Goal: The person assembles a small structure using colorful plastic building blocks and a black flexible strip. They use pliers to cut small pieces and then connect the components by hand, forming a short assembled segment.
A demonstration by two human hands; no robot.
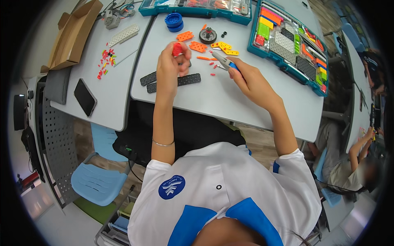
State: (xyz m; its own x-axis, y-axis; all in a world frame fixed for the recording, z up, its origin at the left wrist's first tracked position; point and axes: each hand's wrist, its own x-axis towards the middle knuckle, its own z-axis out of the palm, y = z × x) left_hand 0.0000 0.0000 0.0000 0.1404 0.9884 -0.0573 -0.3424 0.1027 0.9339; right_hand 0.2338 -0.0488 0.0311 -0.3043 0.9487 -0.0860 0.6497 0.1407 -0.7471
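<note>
I am holding a red piece (177, 49) in the left hand (167, 63), up above the desk (215, 96); its fingers (186, 51) are pinching the piece, set narrow around it. In the right hand (252, 82) I am gripping a grey-and-blue hand tool (223, 60), the fingers wrapping around its handles and its tip pointing away and to the left. A small red pin (211, 51) is showing right by that tip; I am not able to tell whether the tool is holding it. Black strips (191, 79) are lying beneath the left hand, and orange plates (184, 36) are sitting just past it. A dark wheel (208, 35) and yellow beams (232, 52) are resting beyond the tool.
</note>
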